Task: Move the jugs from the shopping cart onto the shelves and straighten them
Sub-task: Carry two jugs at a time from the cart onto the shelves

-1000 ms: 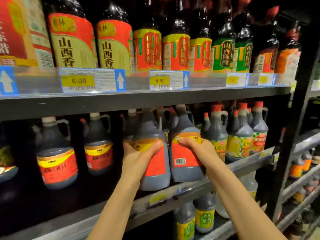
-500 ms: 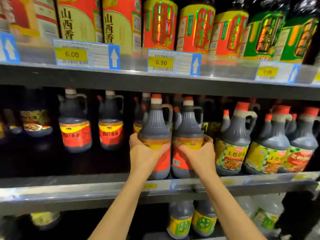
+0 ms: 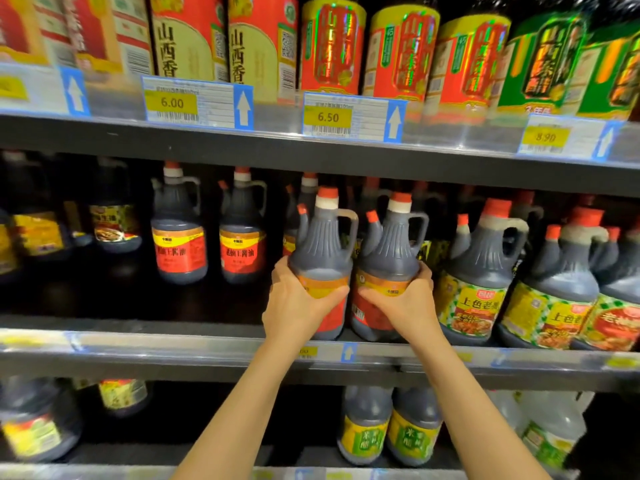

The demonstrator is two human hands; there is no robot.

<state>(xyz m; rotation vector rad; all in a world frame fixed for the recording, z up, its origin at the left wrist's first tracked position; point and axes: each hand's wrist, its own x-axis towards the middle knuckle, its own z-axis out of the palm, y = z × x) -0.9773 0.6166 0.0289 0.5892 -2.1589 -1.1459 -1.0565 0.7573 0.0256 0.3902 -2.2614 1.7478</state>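
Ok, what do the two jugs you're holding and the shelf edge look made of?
Left jug and right jug: likely translucent molded plastic, ribbed shoulders, dark liquid showing through, glossy paper-like labels. Shelf edge: looks like clear glossy plastic strip over grey painted metal.

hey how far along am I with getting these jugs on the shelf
Done: two red-label jugs already stand further left on the middle shelf, labels forward. In hand: your left hand and right hand each grip a jug at the shelf's front, the left jug and the right jug, upright and side by side. Left: let go and square them up. The cart isn't in view, so I can't tell what remains.
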